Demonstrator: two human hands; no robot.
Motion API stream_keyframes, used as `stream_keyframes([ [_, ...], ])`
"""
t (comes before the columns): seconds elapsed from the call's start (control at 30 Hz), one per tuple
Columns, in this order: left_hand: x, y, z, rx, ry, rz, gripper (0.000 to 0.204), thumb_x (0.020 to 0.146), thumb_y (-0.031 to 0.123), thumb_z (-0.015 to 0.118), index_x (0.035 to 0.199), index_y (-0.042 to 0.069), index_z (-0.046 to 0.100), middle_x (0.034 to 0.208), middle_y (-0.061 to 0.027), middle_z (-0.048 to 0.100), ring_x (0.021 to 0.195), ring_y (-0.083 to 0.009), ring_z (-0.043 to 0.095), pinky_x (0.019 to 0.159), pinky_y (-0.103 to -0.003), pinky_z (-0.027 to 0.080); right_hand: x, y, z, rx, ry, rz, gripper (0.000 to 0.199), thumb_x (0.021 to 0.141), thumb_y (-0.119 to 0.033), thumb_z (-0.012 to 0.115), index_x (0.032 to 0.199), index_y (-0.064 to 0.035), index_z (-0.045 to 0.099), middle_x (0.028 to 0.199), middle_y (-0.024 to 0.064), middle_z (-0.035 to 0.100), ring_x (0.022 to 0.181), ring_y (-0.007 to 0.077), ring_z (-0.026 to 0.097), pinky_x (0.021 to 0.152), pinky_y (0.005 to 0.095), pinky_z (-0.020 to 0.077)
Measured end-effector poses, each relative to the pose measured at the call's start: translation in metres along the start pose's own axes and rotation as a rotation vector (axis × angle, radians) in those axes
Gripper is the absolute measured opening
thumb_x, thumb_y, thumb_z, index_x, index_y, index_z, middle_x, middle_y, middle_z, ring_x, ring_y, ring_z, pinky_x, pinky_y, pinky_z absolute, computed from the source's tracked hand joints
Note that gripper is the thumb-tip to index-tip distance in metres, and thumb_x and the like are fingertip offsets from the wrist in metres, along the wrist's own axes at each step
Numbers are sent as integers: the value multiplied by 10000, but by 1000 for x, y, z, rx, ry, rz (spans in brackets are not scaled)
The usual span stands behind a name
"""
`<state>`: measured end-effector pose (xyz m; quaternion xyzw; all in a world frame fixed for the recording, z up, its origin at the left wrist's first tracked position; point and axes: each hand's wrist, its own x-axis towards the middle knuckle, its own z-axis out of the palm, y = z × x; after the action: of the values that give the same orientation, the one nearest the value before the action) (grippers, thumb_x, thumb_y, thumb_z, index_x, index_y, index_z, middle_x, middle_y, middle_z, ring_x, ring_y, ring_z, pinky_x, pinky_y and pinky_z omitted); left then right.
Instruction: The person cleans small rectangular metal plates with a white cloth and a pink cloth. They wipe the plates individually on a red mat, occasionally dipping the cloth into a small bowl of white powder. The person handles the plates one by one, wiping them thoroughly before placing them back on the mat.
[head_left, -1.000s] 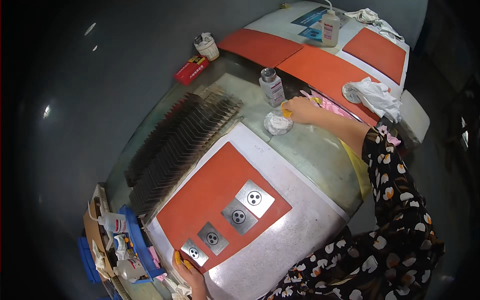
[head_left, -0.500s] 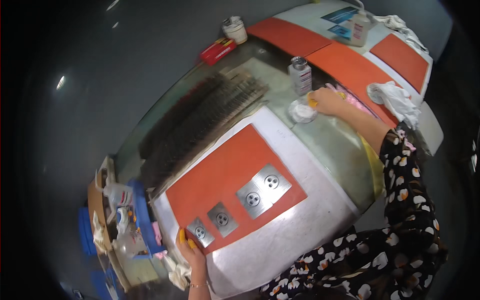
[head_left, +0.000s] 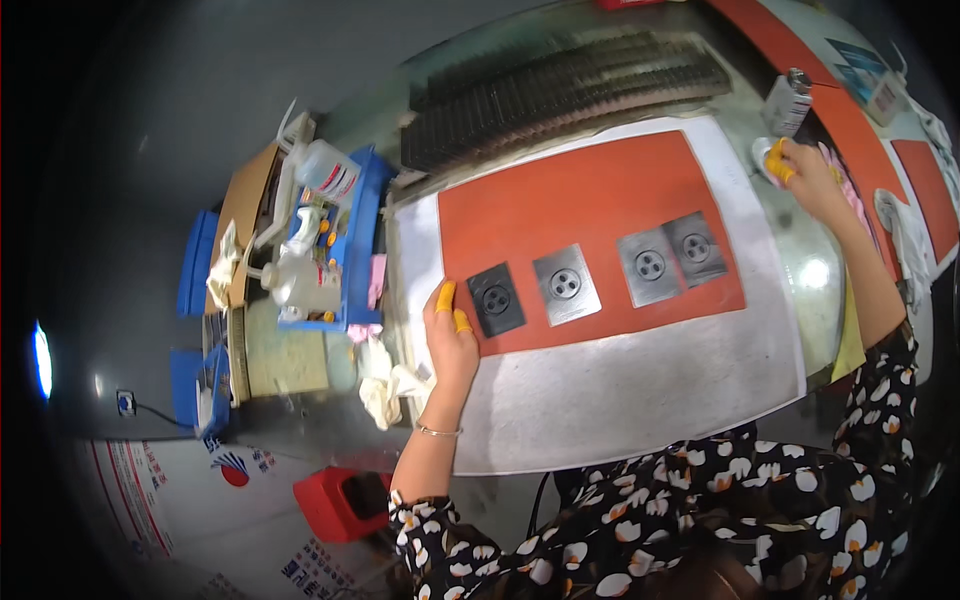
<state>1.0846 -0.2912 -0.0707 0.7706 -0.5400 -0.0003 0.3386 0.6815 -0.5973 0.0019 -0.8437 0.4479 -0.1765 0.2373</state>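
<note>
Four-sided metal plates, each with a round three-hole pattern, lie in a row on an orange mat [head_left: 590, 200]. At the row's left end is a dark plate [head_left: 496, 300], then a brighter plate [head_left: 566, 284]; at the right end, two plates [head_left: 650, 267] sit close together. My left hand [head_left: 452, 335], with yellow finger covers, rests on the mat's left edge beside the dark plate, fingers stretched and holding nothing. Far right, my right hand [head_left: 808, 180] has its covered fingers bent together at a small round white dish [head_left: 763, 158]; anything between the fingertips is hidden.
Behind the mat stands a long dark ribbed rack [head_left: 560, 85]. A blue tray [head_left: 362, 255] at left holds squeeze bottles [head_left: 328, 170]. White gloves [head_left: 385, 385] lie near my left wrist. A capped bottle [head_left: 790, 103] stands behind my right hand; a red bin [head_left: 340, 505] is below.
The view has turned and swung left, showing more of the tray side. My left hand stays at the mat's edge; my right hand is still at the white dish, its fingers now over it.
</note>
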Motion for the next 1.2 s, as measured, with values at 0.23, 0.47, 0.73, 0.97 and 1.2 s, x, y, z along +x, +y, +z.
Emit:
stream_keyframes([
  [0.23,-8,-19,-2,-118,23,-53,468,726,-146,396,1181,-47,443,1221,-191,435,1140,-333,420,979,-356,332,-33,-171,113,157,-427,-312,237,778,-211,641,864,4,587,790,176,609,770,321,584,684,368,440],
  [0.47,-4,-28,-27,-92,-166,62,394,748,-91,480,1142,-88,457,1259,-186,421,1153,-336,400,979,-371,328,-28,-201,181,133,-388,-543,179,791,-181,590,754,-7,566,641,174,577,601,337,565,578,433,420],
  [0.73,-7,-39,-27,48,-186,185,378,774,19,541,1122,-106,461,1287,-197,395,1168,-352,376,989,-443,288,-21,-256,228,-125,-432,-608,70,752,-78,563,759,-8,565,660,167,585,613,343,581,554,446,437],
  [0.97,-11,-46,-28,32,-146,222,412,774,-12,507,1177,-67,442,1285,-190,399,1118,-354,395,958,-412,313,-22,-252,224,-193,-525,-582,56,703,-64,581,718,-14,559,648,158,580,624,333,589,562,428,457],
  [1.2,-12,-45,-32,-2,-148,207,378,784,-7,498,1151,-84,459,1301,-190,385,1130,-347,394,963,-417,302,-24,-281,252,-128,-425,-728,72,680,-51,579,748,-31,567,680,162,589,660,324,598,577,423,460],
])
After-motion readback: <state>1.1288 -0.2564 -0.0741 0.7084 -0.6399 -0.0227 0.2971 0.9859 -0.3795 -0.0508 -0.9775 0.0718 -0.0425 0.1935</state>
